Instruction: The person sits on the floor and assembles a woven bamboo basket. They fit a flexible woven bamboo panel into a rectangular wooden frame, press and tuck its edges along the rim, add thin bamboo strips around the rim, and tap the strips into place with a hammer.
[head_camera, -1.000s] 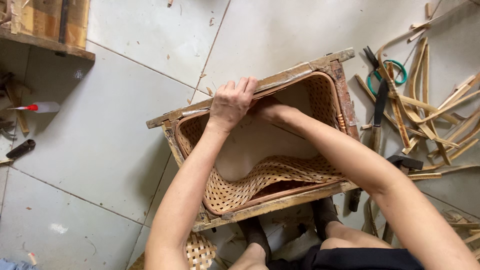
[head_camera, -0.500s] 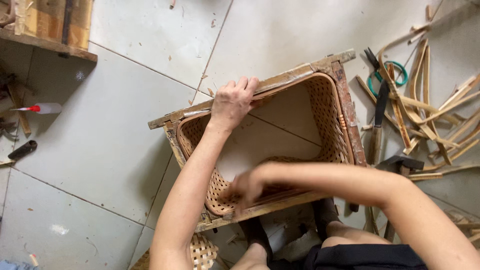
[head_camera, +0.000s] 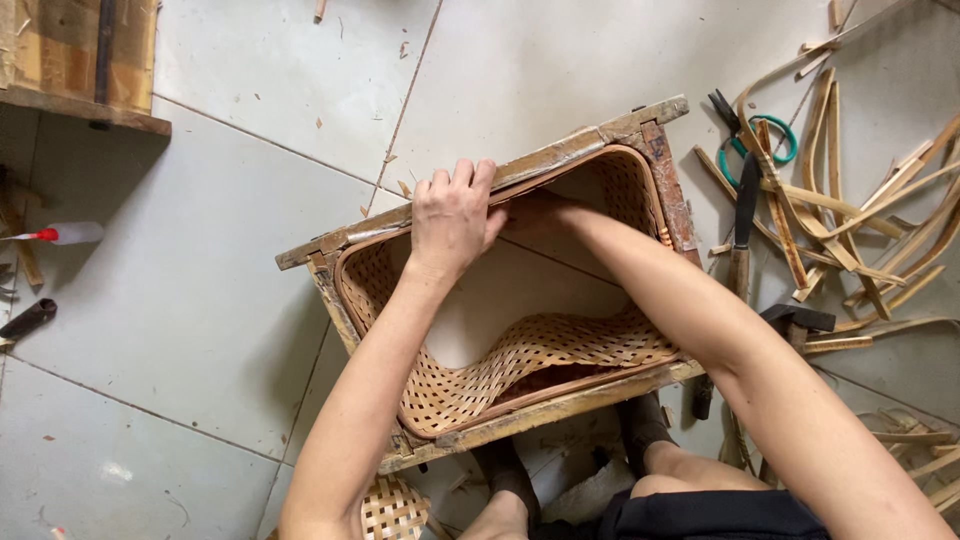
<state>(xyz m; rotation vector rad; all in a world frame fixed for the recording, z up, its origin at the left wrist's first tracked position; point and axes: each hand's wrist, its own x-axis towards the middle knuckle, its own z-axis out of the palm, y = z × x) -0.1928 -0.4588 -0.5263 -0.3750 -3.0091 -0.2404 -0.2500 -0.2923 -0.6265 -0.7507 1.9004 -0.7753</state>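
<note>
R hand (head_camera: 545, 215) has been moved from woven panel (head_camera: 520, 365) back up inside frame's far rail (head_camera: 560, 160), fingers hidden, grip can't be told; L hand (head_camera: 455, 215) fingers kept curled over rail.

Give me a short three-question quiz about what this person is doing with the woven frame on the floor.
1. True or false: the left hand grips the far rail of the wooden frame.
2. Where is the right hand? A) on the green-handled pliers B) inside the frame, against the woven cane panel C) on the floor tiles
3. Which side of the frame do the loose bamboo strips lie on?

Key: 1 true; 2 B; 3 the person's right.
</note>
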